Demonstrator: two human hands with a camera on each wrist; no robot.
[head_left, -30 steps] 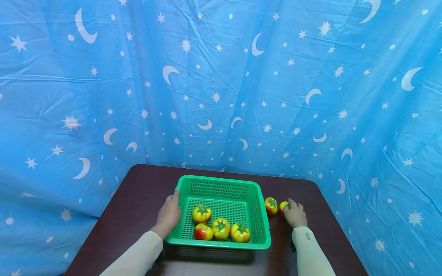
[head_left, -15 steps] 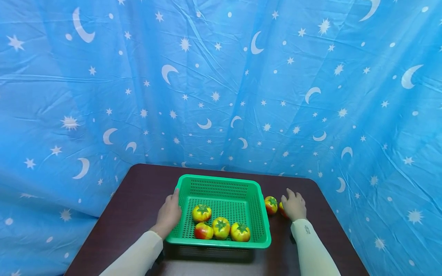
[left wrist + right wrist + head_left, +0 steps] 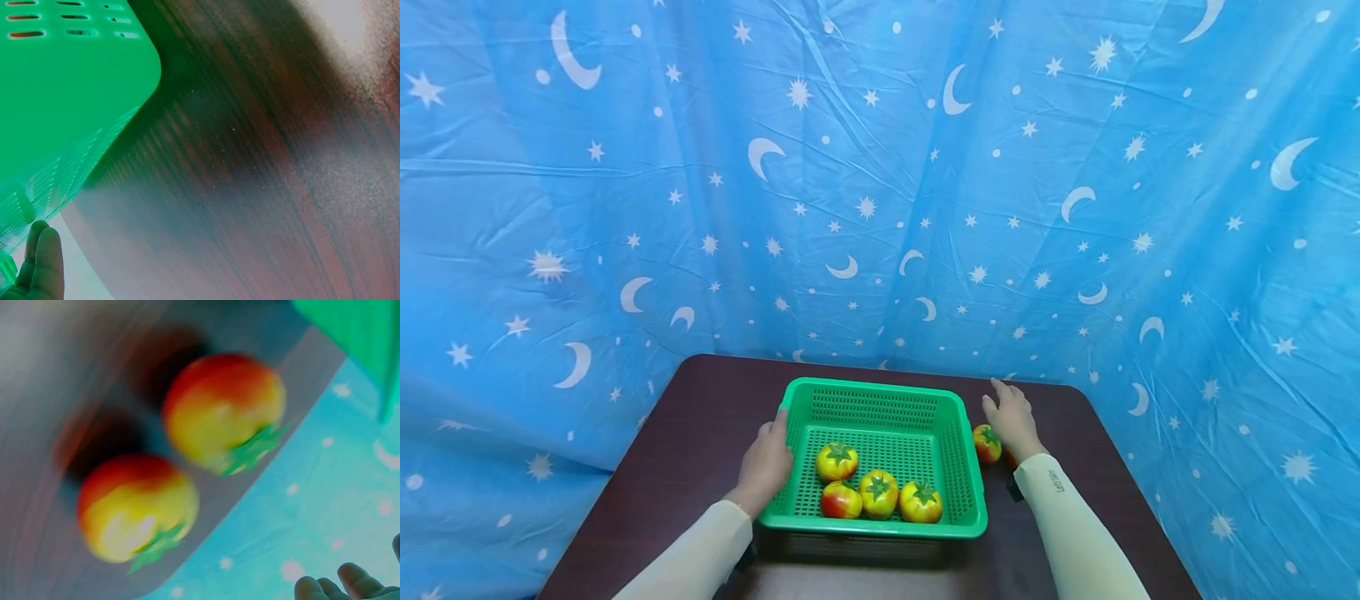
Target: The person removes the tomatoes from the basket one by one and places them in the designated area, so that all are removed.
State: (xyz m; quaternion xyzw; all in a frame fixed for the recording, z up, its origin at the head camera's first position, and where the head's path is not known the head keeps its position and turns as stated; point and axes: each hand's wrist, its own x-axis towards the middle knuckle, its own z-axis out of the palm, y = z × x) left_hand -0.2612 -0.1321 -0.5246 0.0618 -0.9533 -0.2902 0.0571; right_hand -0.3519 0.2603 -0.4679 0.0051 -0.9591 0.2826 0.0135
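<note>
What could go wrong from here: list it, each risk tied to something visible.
One loose tomato is mostly hidden behind the right hand and wrist in the head view, so it might get knocked and roll across the table.
The other loose tomato lies right beside the green basket; if the basket shifts that way, it could be pushed.
The left hand is at the basket's left side; a tilt there might set the four tomatoes inside rolling.

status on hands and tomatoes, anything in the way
Right hand holds nothing; left hand at left side of basket. Four tomatoes inside, two beside it on the table. Possible obstacle: basket's right wall between them.
</note>
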